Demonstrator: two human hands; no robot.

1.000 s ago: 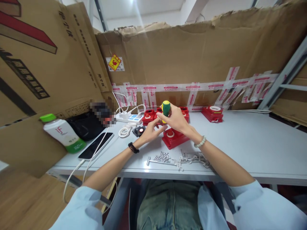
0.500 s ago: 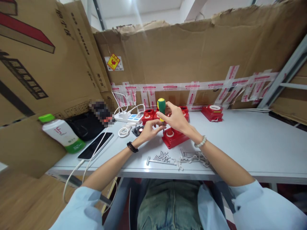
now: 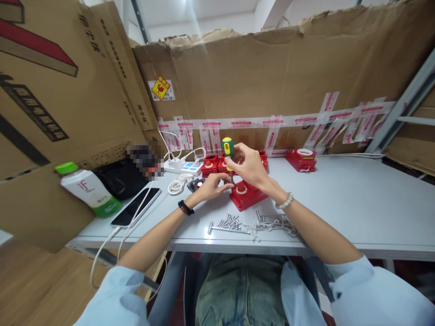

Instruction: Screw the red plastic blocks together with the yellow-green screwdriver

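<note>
My right hand [image 3: 249,164] grips a screwdriver [image 3: 227,146] by its green and yellow handle, held upright. Its shaft points down at the far left corner of a red box [image 3: 249,199] with a round red knob and a white ring on top. Beside that corner is my left hand [image 3: 215,185], thumb and forefinger brought together close to the shaft's tip; what is between them, if anything, is too small to make out. In front of the box lie a heap of screws [image 3: 229,222], a metal T-shaped bar [image 3: 226,229] and some chains [image 3: 277,224].
More red boxes [image 3: 210,165] stand behind my hands, and another red box [image 3: 301,160] sits at the back right. To the left are a power strip [image 3: 183,166], a white cable [image 3: 176,186], a phone [image 3: 136,207] and a bottle [image 3: 89,190]. Cardboard [image 3: 244,77] walls the back.
The screwdriver handle has turned a little and now leans slightly left. My left hand's fingers have shifted slightly at the shaft's tip. The red box has stayed in place.
</note>
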